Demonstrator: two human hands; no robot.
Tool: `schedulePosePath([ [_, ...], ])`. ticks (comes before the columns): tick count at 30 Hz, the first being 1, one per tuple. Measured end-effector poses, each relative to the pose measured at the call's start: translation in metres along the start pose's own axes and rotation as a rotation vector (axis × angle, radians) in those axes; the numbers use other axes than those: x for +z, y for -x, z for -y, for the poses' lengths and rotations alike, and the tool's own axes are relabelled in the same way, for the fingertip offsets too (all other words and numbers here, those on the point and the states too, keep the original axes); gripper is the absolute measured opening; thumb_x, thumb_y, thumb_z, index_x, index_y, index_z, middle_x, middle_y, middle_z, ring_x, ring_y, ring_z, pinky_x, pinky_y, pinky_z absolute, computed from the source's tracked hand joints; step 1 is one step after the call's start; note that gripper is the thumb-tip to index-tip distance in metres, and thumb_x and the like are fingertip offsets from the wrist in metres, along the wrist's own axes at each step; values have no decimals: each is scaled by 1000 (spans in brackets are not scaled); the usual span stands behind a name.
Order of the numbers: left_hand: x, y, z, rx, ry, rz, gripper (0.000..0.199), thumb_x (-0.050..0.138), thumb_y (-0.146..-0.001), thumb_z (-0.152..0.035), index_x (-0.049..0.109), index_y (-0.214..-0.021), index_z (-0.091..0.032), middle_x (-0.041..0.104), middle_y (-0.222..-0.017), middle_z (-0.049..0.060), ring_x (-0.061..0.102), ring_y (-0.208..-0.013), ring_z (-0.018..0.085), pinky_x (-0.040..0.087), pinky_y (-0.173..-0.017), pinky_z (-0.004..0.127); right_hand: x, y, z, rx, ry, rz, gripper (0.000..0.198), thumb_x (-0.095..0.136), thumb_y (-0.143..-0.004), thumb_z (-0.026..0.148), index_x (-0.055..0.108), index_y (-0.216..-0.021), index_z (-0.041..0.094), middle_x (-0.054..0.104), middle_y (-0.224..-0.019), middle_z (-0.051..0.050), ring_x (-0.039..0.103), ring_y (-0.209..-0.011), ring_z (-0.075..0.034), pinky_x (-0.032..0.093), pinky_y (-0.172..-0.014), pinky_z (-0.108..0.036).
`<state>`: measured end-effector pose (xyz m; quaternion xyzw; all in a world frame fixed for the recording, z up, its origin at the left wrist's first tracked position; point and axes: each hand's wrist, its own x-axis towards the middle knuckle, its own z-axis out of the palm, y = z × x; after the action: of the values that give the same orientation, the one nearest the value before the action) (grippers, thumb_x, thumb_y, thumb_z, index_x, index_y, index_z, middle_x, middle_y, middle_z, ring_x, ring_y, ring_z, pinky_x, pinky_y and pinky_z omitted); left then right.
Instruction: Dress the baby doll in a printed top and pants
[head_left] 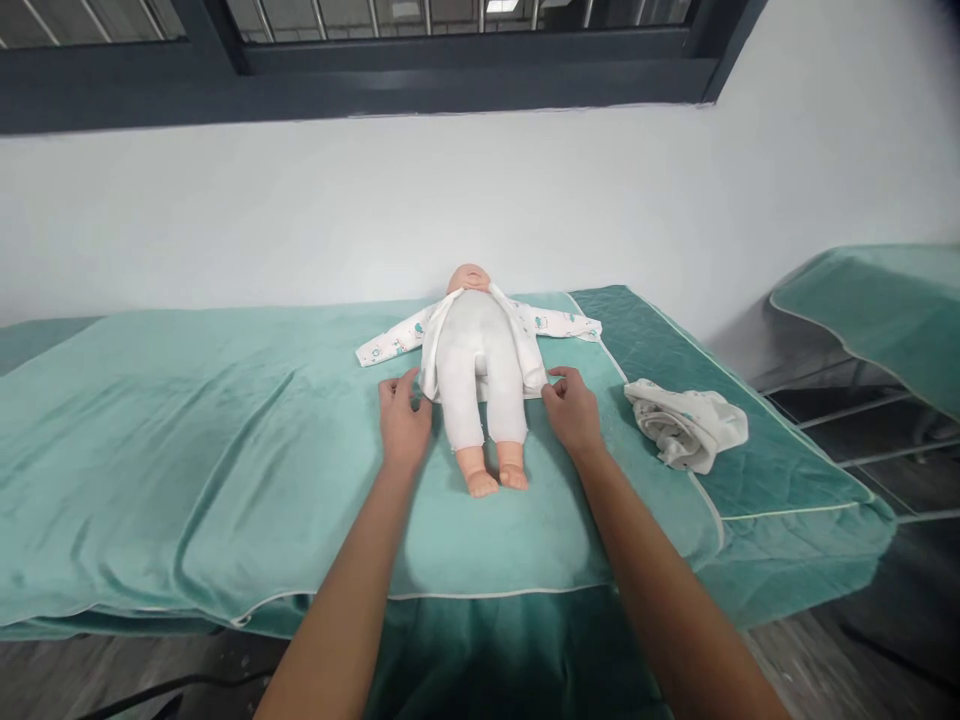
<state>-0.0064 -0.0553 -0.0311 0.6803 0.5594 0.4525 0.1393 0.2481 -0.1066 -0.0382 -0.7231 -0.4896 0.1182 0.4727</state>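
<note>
A baby doll point(480, 335) lies on its back on the bed, its feet toward me. It has a white cloth body and bare plastic feet. A white baby shirt point(529, 350) with a small green print on its sleeves is on the doll, open down the front, both sleeves spread outward. My left hand point(405, 420) is closed at the shirt's lower left corner, its fingertips pinched by the hem. On the other side, my right hand point(574, 410) pinches the lower right corner between thumb and fingers. The shirt's back is hidden beneath the doll.
A bundled white printed cloth point(686, 425) lies to the right on the green bed cover point(225, 450). Behind the bed are a white wall point(337, 210) and a dark-framed window point(465, 80). Another green-covered bed point(892, 310) with a metal frame stands at the right.
</note>
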Motion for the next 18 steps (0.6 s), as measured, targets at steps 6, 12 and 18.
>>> schedulePosePath([
  [6,2,-1,7,52,73,-17,33,53,-84,-17,69,-114,-21,51,-119,12,53,-116,25,51,-91,38,-32,28,-21,-252,310,-123,30,48,-88,31,61,-110,15,68,-110,-16,58,-107,-31,44,-94,-45],
  [12,-4,7,0,153,90,-5,29,47,-86,-12,69,-103,-22,59,-113,9,57,-113,24,49,-96,39,-112,61,-47,-293,819,-251,41,52,-90,32,55,-127,17,47,-147,-19,35,-140,-40,23,-111,-64],
  [18,-15,29,-13,268,133,145,29,43,-89,-13,64,-107,-20,65,-108,8,61,-105,22,50,-93,38,-159,53,-59,-17,734,-16,49,55,-83,38,56,-128,19,60,-124,-20,60,-105,-38,48,-80,-48],
])
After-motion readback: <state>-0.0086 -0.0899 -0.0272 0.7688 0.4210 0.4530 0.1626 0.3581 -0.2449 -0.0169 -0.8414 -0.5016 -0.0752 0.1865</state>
